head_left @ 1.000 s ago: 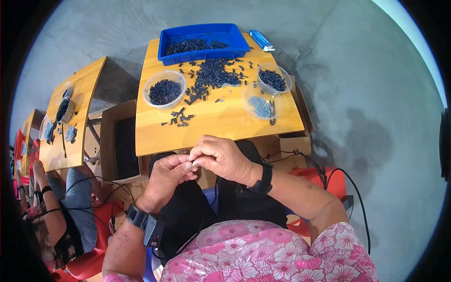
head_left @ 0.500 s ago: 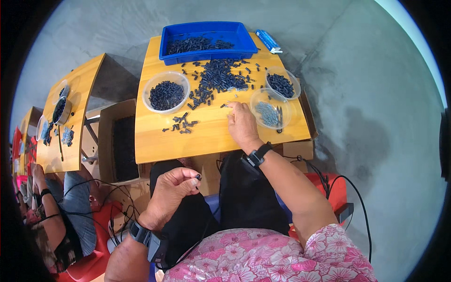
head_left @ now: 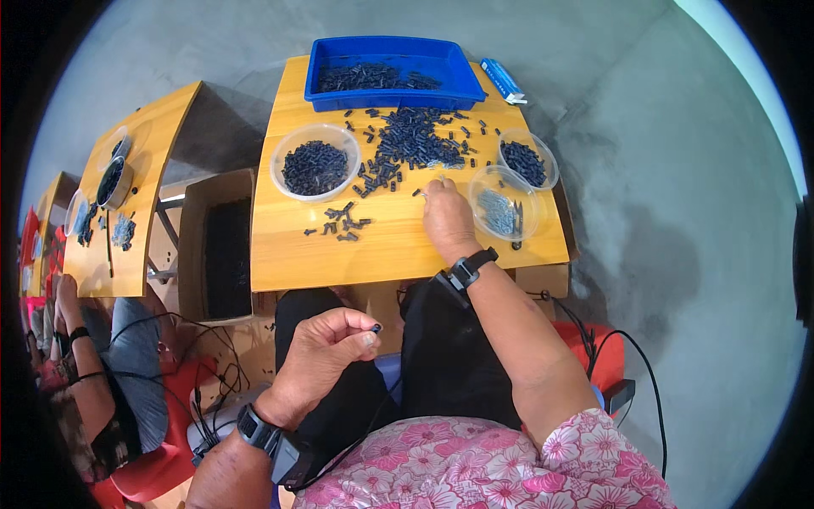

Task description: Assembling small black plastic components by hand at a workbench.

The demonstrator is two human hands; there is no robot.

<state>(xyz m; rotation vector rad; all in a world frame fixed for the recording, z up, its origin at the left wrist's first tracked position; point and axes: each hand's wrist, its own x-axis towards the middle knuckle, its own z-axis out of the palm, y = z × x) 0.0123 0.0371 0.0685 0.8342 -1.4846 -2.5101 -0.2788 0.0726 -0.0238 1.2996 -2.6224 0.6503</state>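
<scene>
Head view is showing the left hand (head_left: 326, 352) pinching one small dark part (head_left: 376, 327) between closed fingers above the lap. Right hand (head_left: 447, 216) is reaching with loosely open fingers over the scattered parts (head_left: 411, 140) on the worktop (head_left: 381, 246). Each part is looking light, stiff and easily dropped, best nipped across its middle.

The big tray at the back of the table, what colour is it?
Blue; the tray shows clearly in the head view.

bare front tabletop (head_left: 381, 254), bowls (head_left: 315, 161) flanking pile (head_left: 411, 140)
</scene>
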